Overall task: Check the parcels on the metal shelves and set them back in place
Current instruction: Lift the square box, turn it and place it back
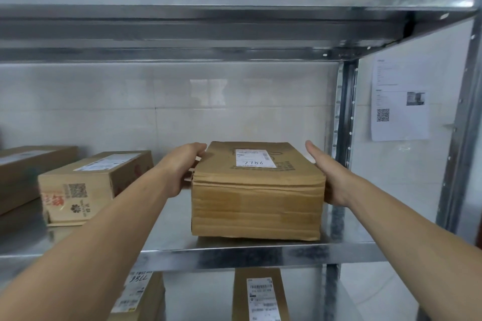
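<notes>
Both my bare forearms reach forward, one on each side of the parcel (257, 190). My left hand (182, 167) grips the parcel's left side, thumb at its top edge, fingers bent against the cardboard. My right hand (331, 177) lies flat against the parcel's right side, palm turned inward, fingers straight and pointing away from me.

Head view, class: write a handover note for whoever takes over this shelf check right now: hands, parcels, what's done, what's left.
Left hand grips the left side of the labelled parcel; right hand presses flat on its right side.
It seems to rest front right on the metal shelf, label up.
Done: not clear whether it is checked.
Left: seat it, then see to the printed box to its left and the lower parcels.
</notes>
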The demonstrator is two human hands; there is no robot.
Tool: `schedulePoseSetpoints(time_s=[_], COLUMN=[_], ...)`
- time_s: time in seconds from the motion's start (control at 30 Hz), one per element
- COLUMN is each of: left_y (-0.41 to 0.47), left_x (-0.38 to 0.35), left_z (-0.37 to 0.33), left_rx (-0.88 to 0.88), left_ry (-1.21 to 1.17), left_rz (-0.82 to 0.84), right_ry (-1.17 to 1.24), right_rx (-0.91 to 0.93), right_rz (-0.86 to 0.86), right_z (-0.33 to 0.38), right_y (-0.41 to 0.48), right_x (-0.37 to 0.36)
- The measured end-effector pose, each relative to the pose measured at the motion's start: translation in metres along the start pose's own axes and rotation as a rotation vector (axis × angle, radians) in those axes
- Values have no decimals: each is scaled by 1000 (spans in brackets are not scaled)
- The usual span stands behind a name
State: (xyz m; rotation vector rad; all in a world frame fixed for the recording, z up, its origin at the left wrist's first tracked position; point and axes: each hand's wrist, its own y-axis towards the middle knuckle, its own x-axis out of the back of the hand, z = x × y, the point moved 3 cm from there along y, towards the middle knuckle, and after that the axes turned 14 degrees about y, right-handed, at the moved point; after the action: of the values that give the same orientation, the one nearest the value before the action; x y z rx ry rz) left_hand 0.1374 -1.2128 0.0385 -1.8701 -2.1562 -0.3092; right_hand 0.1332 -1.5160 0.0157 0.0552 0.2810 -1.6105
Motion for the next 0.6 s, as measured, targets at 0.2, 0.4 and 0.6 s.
schedulePoseSetpoints(time_s=[0.2, 0.4, 0.6], left_y=[10, 13, 12], left_x=[3, 2, -2], left_z=[6, 3, -1], left_rx=[32, 39, 14], left_ry=[66, 183, 261], left_rz=[85, 98, 115], right_ry=[-169, -324, -385], right_rx=[-15, -71, -74], right_rz=[60, 66, 52], right_z=[22, 27, 28], right_y=[-7, -12, -3], right_x=[-16, -22, -25])
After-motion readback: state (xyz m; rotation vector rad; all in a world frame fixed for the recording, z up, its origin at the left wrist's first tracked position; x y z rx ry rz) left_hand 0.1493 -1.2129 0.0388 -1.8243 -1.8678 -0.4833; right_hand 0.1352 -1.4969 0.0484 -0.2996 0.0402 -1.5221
